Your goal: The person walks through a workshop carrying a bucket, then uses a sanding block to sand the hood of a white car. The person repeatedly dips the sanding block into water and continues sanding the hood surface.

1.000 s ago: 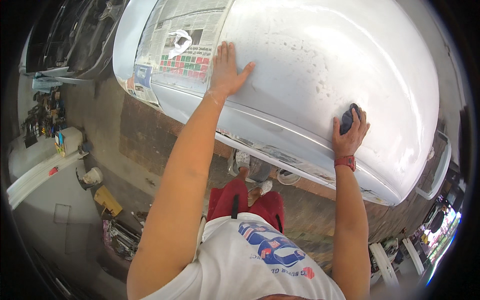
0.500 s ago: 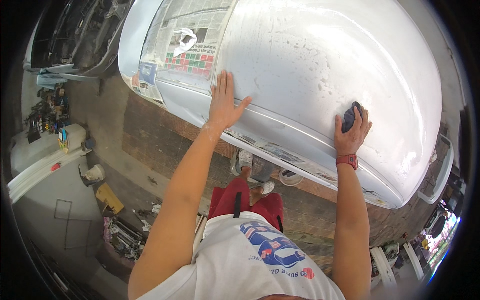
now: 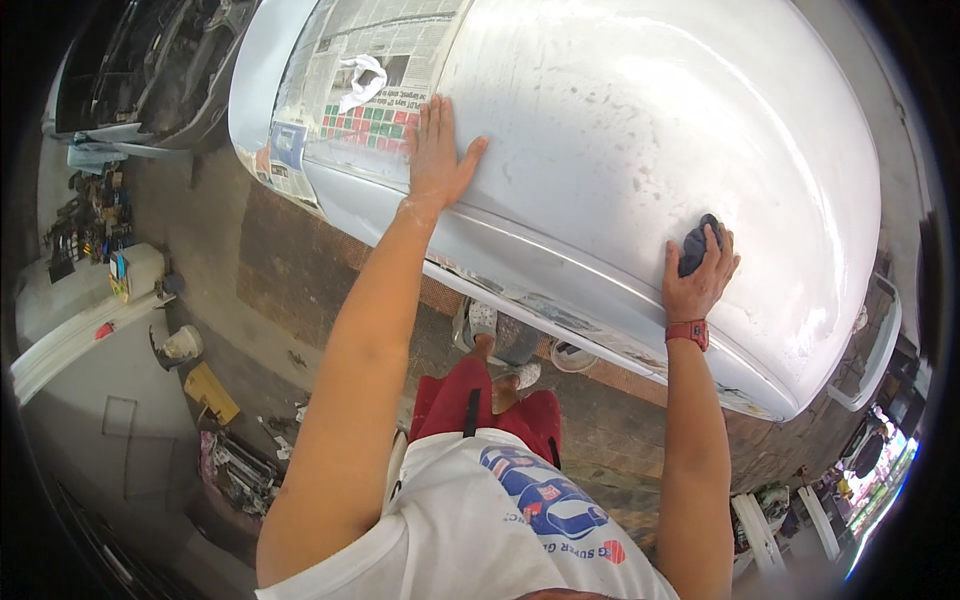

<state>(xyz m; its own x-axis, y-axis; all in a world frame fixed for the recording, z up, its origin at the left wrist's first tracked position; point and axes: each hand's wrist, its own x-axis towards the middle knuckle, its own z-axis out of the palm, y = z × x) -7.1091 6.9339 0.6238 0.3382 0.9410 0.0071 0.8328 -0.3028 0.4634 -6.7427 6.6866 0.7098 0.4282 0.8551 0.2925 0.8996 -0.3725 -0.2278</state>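
A pale silver-white car panel (image 3: 560, 110), wet and dotted with drops, curves in front of me. My left hand (image 3: 436, 160) lies flat with fingers spread where the panel meets taped newspaper (image 3: 410, 50); it holds nothing. To the right, my right hand (image 3: 704, 282) presses a dark, crumpled cloth-like pad (image 3: 692, 250) against the panel, fingers curled over it. What the pad is made of is hard to tell. A crumpled white rag (image 3: 355, 97) rests on the newspaper beyond my left hand.
A white bucket (image 3: 573, 357) stands on the floor below the panel's near edge, close to my feet. Far left is a dark car with its engine bay exposed (image 3: 165, 70). A yellow board (image 3: 212, 392) and a dirty white tub (image 3: 184, 344) are at the lower left.
My left hand has slid forward and a little left, reaching the newspaper's edge. My right hand stays on the pad, nearly in the same place. The view has shifted slightly.
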